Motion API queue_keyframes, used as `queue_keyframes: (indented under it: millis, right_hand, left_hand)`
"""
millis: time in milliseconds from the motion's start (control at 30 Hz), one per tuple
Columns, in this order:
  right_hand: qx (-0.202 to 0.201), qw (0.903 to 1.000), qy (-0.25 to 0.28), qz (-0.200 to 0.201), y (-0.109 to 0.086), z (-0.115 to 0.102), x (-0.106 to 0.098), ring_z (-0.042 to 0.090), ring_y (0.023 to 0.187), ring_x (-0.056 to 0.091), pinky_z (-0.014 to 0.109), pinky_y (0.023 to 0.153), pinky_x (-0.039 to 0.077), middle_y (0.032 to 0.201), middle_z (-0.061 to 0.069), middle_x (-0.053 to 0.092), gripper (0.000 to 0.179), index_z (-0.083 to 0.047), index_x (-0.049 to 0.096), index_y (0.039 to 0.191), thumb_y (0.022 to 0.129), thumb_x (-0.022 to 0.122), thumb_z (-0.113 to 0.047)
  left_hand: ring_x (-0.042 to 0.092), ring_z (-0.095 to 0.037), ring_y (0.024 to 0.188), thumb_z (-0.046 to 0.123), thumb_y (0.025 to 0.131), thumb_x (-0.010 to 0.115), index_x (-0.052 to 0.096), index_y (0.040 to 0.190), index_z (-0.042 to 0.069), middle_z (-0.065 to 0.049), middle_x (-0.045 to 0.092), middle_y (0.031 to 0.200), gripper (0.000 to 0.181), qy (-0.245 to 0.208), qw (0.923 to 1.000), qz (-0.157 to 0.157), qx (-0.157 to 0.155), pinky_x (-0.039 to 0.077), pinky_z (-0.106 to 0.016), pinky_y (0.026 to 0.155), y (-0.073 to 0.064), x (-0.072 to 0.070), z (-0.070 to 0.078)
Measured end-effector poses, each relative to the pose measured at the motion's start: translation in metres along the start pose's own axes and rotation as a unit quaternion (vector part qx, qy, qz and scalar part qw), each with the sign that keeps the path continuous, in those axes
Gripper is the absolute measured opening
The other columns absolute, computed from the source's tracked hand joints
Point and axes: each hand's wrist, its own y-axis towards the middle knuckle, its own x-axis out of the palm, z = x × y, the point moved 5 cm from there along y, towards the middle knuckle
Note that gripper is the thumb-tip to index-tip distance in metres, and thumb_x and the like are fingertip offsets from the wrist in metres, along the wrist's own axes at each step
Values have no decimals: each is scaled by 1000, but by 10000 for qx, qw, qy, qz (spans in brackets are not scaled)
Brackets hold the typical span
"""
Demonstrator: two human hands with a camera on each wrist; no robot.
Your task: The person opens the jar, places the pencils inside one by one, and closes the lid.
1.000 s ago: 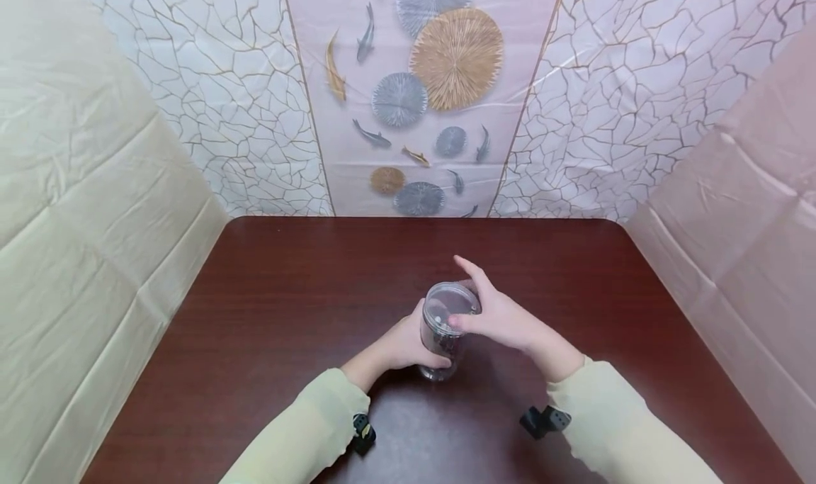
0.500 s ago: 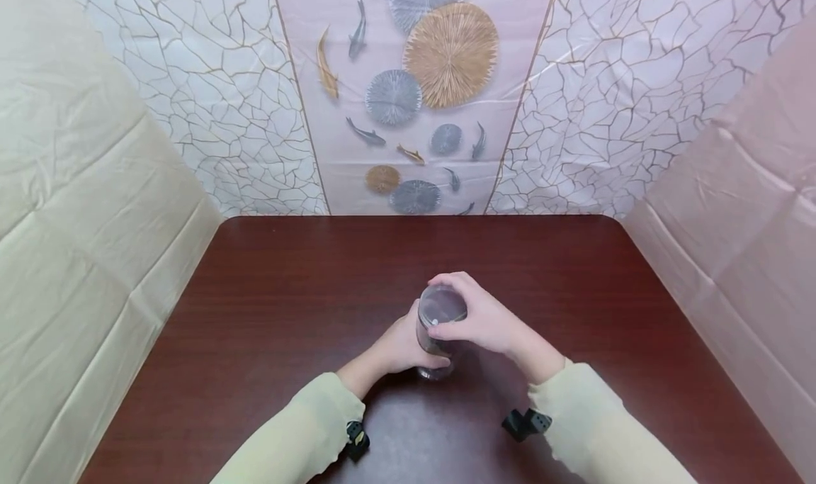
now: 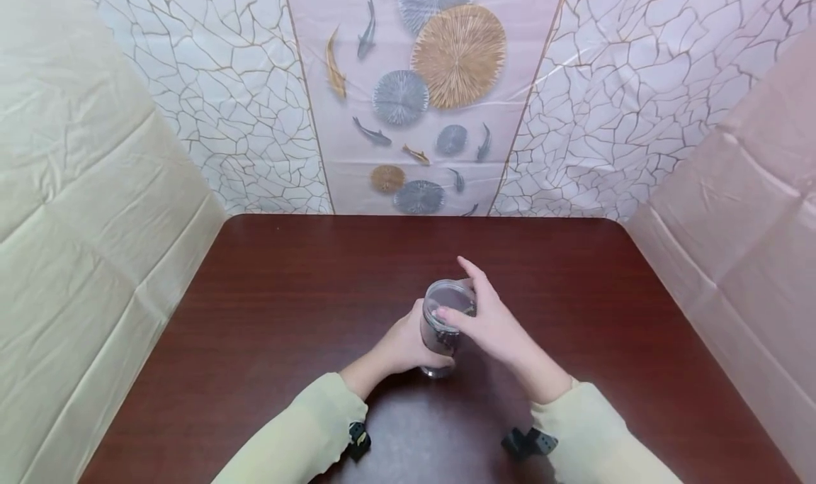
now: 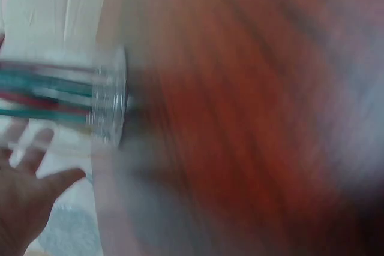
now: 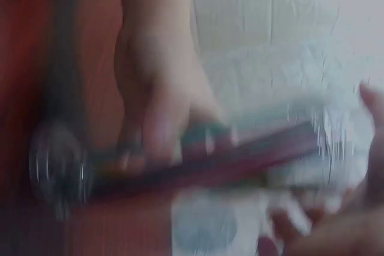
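A clear plastic jar [image 3: 438, 336] stands tilted near the middle of the table. My left hand [image 3: 406, 342] grips its body low down, thumb across the near side. My right hand [image 3: 489, 321] is at the clear round lid [image 3: 449, 296]: the thumb lies over the near rim, the index finger is raised, and other fingers are partly hidden behind the far rim. Long slim teal, red and dark sticks [image 4: 45, 94] show through the jar wall in the left wrist view. Both wrist views are blurred; the jar's ribbed base [image 4: 111, 97] shows in the left one.
The dark red-brown wooden table [image 3: 287, 278] has rounded far corners. A patterned curtain [image 3: 408, 101] with fish and round leaves hangs behind it, and cream cloth walls [image 3: 95, 207] rise at both sides. Black camera mounts [image 3: 529, 443] sit on both wrists.
Half a second ago my right fingers curled round the lid; now the index finger has lifted away, as it was one second ago. My left hand keeps its grip on the jar.
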Motion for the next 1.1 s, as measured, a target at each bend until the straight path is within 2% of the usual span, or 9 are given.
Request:
queue_keyframes:
  millis: [100,200,367,467,600,800,867,1000,1100]
  right_hand:
    - [-725,9945,289,-693,6,9,-7,24,112,47,46,97,35,123,13,47,89,-14,22,148,77,75,-15]
    - [-1394,9799,237,-1405,15,16,-6,22,118,39,44,97,35,130,10,40,88,-9,32,144,70,79,-11]
    - [-1924,9614,147,-1960,23,10,3,21,117,42,42,92,42,131,3,43,70,-13,49,134,71,80,-18]
    - [-2055,9615,-262,-1804,23,3,4,18,112,45,42,87,44,123,-3,47,61,-20,55,130,73,78,-25]
    - [-1880,9684,-790,-1433,21,-1,5,15,111,42,44,86,43,117,-8,47,54,-30,60,126,74,76,-30]
    - [-1114,9855,-1180,-494,10,-5,7,22,101,38,38,80,40,108,1,49,52,-29,61,125,76,76,-33]
    - [-761,9891,-1258,-102,6,-7,9,24,99,38,39,79,38,105,4,48,51,-29,61,125,76,75,-36]
    - [-290,9866,-1541,453,1,-12,13,26,97,38,43,79,33,103,6,48,51,-32,60,125,77,72,-45]
    - [-158,9850,-1675,385,1,-16,11,28,99,38,47,80,31,107,10,48,62,-31,51,134,77,70,-49]
  left_hand:
    - [56,-11,99,30,56,88,36,129,11,1,57,112,92,-23,9994,-315,172,44,-27,88,2,-2,-3]
    - [55,-11,101,25,57,88,32,134,10,-1,57,115,97,-82,9980,-577,259,42,-27,90,3,-4,-6]
    - [55,-10,101,23,60,87,26,137,10,0,56,116,99,-205,9959,-865,193,42,-24,90,3,-2,-6]
    - [56,-9,99,23,61,86,24,137,11,0,57,114,99,-127,9958,-871,255,42,-24,89,4,-2,-5]
    - [56,-7,98,24,61,86,22,139,14,2,57,114,101,-71,9954,-908,310,43,-23,89,7,-2,-3]
    - [54,-7,103,21,63,86,17,143,14,2,51,124,105,-388,9941,-923,408,42,-24,92,8,3,-2]
    - [54,-7,103,23,63,86,17,143,13,1,52,123,106,-319,9955,-842,298,42,-24,91,7,4,-3]
    - [55,-8,101,26,62,85,20,142,9,-1,55,120,104,-87,9968,-787,46,42,-24,89,4,4,-6]
    - [55,-9,102,27,62,85,22,140,7,-1,54,121,102,6,9968,-805,-14,42,-24,90,6,3,-8]
